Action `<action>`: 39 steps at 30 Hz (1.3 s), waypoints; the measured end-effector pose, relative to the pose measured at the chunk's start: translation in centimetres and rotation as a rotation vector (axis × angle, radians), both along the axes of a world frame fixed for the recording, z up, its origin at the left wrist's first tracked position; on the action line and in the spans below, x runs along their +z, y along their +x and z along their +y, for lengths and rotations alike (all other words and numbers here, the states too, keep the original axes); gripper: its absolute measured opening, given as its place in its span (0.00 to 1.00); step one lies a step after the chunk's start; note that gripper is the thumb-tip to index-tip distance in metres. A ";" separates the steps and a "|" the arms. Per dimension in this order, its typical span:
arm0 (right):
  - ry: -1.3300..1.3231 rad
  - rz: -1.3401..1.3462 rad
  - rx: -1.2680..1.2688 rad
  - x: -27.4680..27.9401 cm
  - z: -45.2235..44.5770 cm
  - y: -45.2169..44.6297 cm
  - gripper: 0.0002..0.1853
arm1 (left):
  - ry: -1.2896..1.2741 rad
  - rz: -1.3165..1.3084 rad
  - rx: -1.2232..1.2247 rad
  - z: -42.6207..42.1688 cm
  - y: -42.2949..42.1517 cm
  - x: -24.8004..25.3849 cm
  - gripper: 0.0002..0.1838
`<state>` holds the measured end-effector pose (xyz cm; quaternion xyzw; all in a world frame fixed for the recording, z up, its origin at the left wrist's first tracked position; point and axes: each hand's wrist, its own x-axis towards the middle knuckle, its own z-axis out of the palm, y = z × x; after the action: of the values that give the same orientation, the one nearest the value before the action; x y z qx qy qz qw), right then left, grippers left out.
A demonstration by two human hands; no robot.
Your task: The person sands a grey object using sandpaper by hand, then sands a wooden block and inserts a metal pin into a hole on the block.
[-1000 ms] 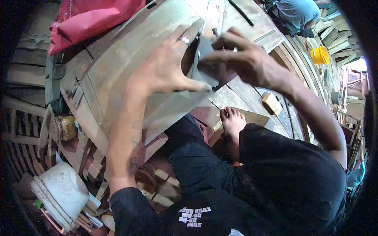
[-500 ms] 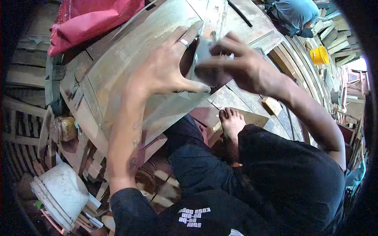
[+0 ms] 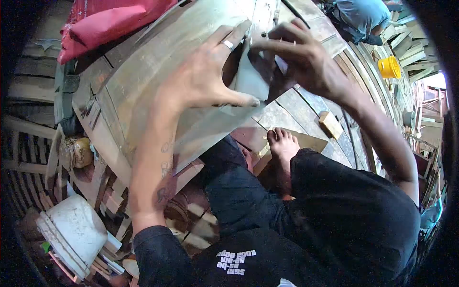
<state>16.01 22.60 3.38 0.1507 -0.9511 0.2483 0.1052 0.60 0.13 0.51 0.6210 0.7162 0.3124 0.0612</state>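
Observation:
My left hand (image 3: 205,74) lies with thumb and fingers spread on a broad wooden panel (image 3: 148,71), a ring on one finger. Between its thumb and fingertips a pale grey-white sheet or strip (image 3: 253,79) shows at the panel's edge; its kind is unclear. Just to the right, my right hand (image 3: 301,57) hovers over that pale piece, fingers bent and apart, slightly blurred. Nothing can be made out in its grip, and its fingertips partly hide the piece.
A red sack (image 3: 114,24) lies at the upper left. A small wood block (image 3: 331,125) rests near my bare foot (image 3: 283,143). At lower left stands a white bucket (image 3: 76,232); a yellow bucket (image 3: 389,67) is at right. Another person (image 3: 361,19) crouches at the upper right.
My right hand has shifted slightly up and right, its fingers uncovering more of the pale piece. My left hand stays spread on the panel.

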 end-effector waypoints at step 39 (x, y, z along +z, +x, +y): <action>0.087 0.205 -0.264 -0.1 4.7 1.2 0.17 | 0.109 -0.060 -0.105 0.1 -0.6 -0.7 0.37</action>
<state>17.24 27.29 3.29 0.0535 -0.9568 0.1742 0.2266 0.05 0.23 -0.15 0.6504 0.6626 0.3657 0.0649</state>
